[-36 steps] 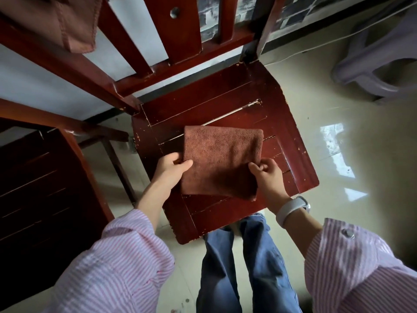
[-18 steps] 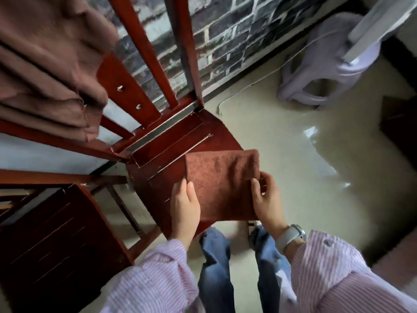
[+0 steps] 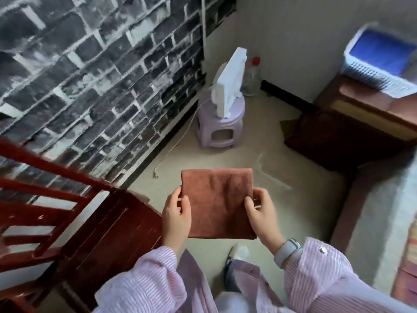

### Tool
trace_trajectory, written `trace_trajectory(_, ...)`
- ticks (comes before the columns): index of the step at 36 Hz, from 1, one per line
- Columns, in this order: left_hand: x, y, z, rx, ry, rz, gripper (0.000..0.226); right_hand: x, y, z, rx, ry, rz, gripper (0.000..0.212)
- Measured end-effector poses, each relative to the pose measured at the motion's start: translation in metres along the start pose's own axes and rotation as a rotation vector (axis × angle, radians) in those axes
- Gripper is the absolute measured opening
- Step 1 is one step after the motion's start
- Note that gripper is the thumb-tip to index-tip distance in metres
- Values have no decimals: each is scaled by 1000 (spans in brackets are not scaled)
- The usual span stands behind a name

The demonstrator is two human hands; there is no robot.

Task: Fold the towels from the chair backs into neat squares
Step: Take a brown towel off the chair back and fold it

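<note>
The red wooden chair [image 3: 108, 233] stands at the left. A basket [image 3: 370, 71] sits far right; something blue lies inside. The brown towel [image 3: 217, 202] is up in the air over the floor, folded nearly square. It looks soft, light and floppy, so hold both side edges. The left hand [image 3: 177, 219] and right hand [image 3: 262, 216] each pinch one side.
</note>
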State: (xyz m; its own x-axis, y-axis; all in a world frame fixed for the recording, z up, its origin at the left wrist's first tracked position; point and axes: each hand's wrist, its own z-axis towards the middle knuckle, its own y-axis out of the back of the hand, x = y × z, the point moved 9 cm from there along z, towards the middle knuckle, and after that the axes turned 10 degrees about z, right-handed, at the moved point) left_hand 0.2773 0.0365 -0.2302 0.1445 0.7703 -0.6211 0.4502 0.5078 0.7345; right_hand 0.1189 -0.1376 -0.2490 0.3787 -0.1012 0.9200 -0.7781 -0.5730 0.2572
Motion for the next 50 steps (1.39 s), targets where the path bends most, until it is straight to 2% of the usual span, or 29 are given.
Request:
trace_trajectory(6, -125, -61, 24, 42, -122, -12, 34, 23, 113, 60, -144, 10, -33, 6)
trace_trajectory(15, -296, -145, 86, 156, -335, -16, 32, 50, 242, 148, -373, 14, 32, 6)
trace_trajectory(22, -400, -227, 154, 313, -346, -149, 30, 61, 322, 243, -515, -30, 64, 13)
trace_trajectory(32, -566, -329, 241, 450, -448, -147, 30, 86, 428, 375, -685, -80, 168, 8)
trace_trajectory(37, -622, -379, 276, 448, -449, -75, 30, 80, 465, 441, -698, -96, 205, 15)
trace_trajectory(41, -651, -414, 306, 422, -414, -18, 32, 70, 481, 497, -641, -110, 244, 8)
trace_trajectory(47, -664, -465, 342, 388, -351, 51, 31, 39, 490, 562, -555, -199, 304, 15)
trace_trajectory(50, -664, -484, 349, 357, -348, 161, 31, 26, 494, 578, -553, -239, 320, 20)
